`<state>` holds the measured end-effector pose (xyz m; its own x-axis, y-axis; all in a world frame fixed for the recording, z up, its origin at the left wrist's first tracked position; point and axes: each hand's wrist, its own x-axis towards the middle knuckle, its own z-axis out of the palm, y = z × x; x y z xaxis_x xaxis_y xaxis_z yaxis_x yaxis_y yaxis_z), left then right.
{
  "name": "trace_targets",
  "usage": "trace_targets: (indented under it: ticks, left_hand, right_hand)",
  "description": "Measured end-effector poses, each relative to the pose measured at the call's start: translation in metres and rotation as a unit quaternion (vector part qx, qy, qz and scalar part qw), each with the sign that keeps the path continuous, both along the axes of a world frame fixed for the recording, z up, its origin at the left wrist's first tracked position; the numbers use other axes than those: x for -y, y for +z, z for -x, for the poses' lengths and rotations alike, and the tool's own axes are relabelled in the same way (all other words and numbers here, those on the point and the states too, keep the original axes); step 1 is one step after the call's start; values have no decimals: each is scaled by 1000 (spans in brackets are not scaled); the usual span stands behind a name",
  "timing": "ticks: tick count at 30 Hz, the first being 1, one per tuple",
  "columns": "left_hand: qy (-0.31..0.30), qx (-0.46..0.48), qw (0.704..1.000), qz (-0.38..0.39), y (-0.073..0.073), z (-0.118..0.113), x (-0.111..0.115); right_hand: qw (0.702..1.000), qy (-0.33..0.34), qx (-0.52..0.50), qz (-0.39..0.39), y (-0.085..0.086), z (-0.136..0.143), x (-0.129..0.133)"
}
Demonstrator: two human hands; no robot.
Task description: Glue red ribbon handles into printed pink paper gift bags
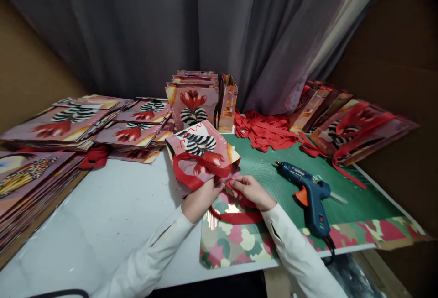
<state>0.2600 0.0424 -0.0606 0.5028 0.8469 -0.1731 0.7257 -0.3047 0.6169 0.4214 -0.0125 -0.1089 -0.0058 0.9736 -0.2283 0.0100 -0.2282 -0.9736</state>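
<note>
A paper gift bag (201, 147) with a red flower and black-and-white striped print lies tilted at the middle of the table, its mouth towards me. A loop of red ribbon (186, 179) crosses its front. My left hand (203, 195) is closed on the bag's near edge, with its fingertips partly hidden. Just beside it, my right hand (253, 192) pinches red ribbon at the mouth of the bag. More ribbon (239, 217) curves below both hands over the patterned mat edge. To the right, a blue glue gun (310, 193) with an orange trigger lies on the green mat (359, 193).
Flat bags are stacked at left (68, 120). Upright bags (193, 97) stand at the back, beside a heap of red ribbon (263, 129). Finished-looking bags with ribbons (359, 129) lean at right. A grey curtain (164, 28) hangs behind the white table (112, 216).
</note>
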Motion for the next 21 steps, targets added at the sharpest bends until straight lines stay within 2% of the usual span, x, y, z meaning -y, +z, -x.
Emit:
trace_targets:
  ticks: [6,12,21]
  left_hand:
    - [8,-20,1000,19,9,2,2]
    - [26,-56,997,43,9,3,3]
    - [36,-72,996,40,10,2,2]
  right_hand:
    - [1000,-5,13,-6,-1,1,-2]
    - [1000,-11,25,-11,-3,2,-4]
    - [1000,5,18,1,1,3,-4]
